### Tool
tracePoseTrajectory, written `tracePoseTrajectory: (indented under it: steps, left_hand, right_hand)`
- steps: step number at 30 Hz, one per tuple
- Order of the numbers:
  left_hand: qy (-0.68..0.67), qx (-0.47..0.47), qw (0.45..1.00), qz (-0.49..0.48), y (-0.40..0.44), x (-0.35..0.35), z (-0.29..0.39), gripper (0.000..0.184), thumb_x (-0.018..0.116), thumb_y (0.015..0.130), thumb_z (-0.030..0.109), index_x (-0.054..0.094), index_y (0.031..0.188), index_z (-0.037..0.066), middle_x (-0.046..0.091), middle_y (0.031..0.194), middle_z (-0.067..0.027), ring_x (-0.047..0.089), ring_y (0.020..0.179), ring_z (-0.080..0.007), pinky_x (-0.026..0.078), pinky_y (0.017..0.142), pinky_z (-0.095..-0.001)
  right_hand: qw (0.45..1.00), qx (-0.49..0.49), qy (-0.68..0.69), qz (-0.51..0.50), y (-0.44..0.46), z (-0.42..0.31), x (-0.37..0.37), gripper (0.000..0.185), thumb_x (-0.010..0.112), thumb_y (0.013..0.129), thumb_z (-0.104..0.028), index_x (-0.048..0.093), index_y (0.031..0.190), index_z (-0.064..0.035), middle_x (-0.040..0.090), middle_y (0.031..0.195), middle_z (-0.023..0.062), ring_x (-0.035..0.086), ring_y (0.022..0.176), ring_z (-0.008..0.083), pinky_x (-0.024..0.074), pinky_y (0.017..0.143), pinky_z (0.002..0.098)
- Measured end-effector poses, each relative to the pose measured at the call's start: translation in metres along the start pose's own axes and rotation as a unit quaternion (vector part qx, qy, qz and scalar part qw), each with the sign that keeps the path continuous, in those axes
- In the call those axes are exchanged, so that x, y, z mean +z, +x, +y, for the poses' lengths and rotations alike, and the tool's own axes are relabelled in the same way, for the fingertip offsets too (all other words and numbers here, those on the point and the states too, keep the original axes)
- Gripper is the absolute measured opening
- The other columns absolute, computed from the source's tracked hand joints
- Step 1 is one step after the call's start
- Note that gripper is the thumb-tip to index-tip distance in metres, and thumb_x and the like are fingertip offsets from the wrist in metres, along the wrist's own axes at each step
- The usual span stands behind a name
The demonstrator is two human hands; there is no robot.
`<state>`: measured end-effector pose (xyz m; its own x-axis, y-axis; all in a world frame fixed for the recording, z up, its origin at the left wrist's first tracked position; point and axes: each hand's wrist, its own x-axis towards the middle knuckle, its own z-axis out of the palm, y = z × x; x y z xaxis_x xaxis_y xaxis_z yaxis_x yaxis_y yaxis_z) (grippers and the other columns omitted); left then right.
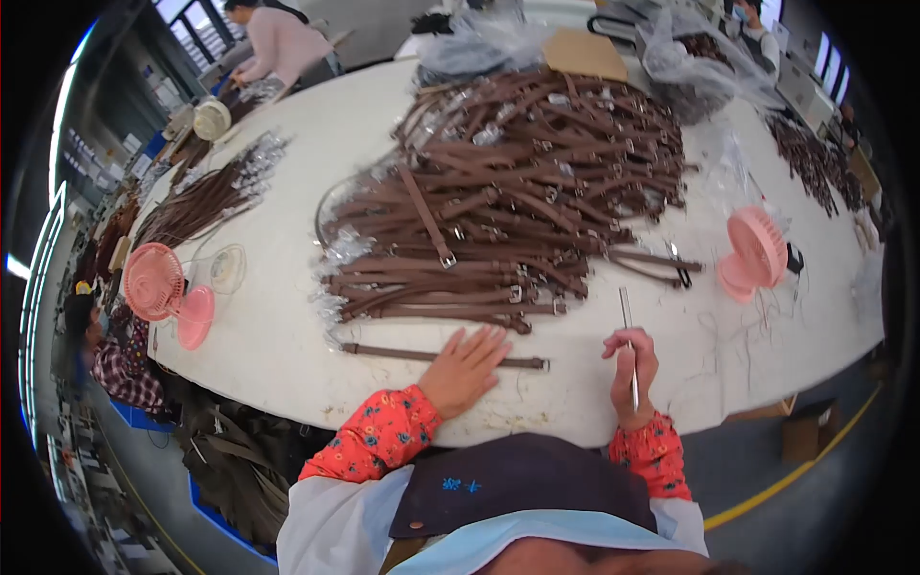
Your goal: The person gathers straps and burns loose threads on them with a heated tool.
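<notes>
My left hand [467, 372] lies flat with its fingers stretched out, over the middle of a single brown belt [398, 354]. That belt runs straight across the white table in front of me, its buckle end to the right of the hand. In my right hand [634, 374], closed fingers grip a slim silver metal tool [626, 309], pointing up and away; its exact kind is unclear. Beyond both hands spreads a large pile of brown belts [517, 192] with metal buckles, some ends wrapped in clear plastic.
Pink fans stand at the left [155, 283] and right [752, 251] on the white table [355, 105]. Another belt bundle [206, 196] lies at the far left. Plastic bags [489, 43] and cardboard [585, 54] sit behind the pile. Several people work around the room.
</notes>
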<state>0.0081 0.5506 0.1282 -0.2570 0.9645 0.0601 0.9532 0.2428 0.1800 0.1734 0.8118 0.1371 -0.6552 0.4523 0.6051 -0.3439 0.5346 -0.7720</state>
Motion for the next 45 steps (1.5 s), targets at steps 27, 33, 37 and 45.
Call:
tracePoseTrajectory:
  steps: [27, 33, 37, 45]
  left_hand:
    - [-0.876, -0.164, 0.448, 0.068, 0.039, -0.007, 0.059, 0.034, 0.061, 0.103, 0.033, 0.069, 0.117, 0.003, 0.066, 0.129, -0.0143, 0.058, 0.122, -0.0201, 0.045, 0.106, -0.0375]
    - [-0.901, -0.128, 0.414, 0.023, 0.038, 0.0, 0.075, 0.031, 0.059, 0.104, 0.032, 0.07, 0.115, 0.006, 0.063, 0.135, -0.0147, 0.056, 0.127, -0.0228, 0.042, 0.112, -0.0402]
    - [-0.892, -0.145, 0.427, 0.012, 0.042, -0.007, 0.081, 0.032, 0.058, 0.105, 0.031, 0.069, 0.12, 0.004, 0.061, 0.138, -0.0142, 0.054, 0.131, -0.0221, 0.04, 0.113, -0.0387]
    - [-0.56, -0.123, 0.808, 0.138, 0.024, -0.019, 0.021, 0.025, 0.068, 0.094, 0.005, 0.068, 0.119, 0.004, 0.065, 0.126, -0.009, 0.064, 0.099, -0.0145, 0.051, 0.087, -0.0285]
  right_hand:
    - [0.952, -0.155, 0.01, -0.265, -0.014, -0.028, 0.051, 0.017, 0.071, 0.091, -0.019, 0.055, 0.091, -0.0111, 0.053, 0.074, 0.0075, 0.057, 0.066, 0.0313, 0.049, 0.064, 0.0425]
    - [0.966, -0.089, 0.062, -0.236, -0.02, -0.026, 0.056, 0.029, 0.063, 0.1, -0.03, 0.053, 0.081, -0.0103, 0.054, 0.075, 0.0094, 0.056, 0.068, 0.0352, 0.0479, 0.064, 0.0449]
    - [0.97, -0.067, 0.057, -0.225, -0.023, -0.024, 0.054, 0.037, 0.054, 0.104, -0.04, 0.057, 0.083, -0.0099, 0.056, 0.075, 0.0109, 0.058, 0.069, 0.0363, 0.0473, 0.065, 0.043]
    - [0.974, 0.069, 0.152, -0.156, 0.01, -0.03, 0.023, 0.053, 0.043, 0.107, -0.05, 0.052, 0.125, -0.0011, 0.066, 0.099, 0.0121, 0.067, 0.092, 0.0232, 0.0536, 0.084, 0.0391]
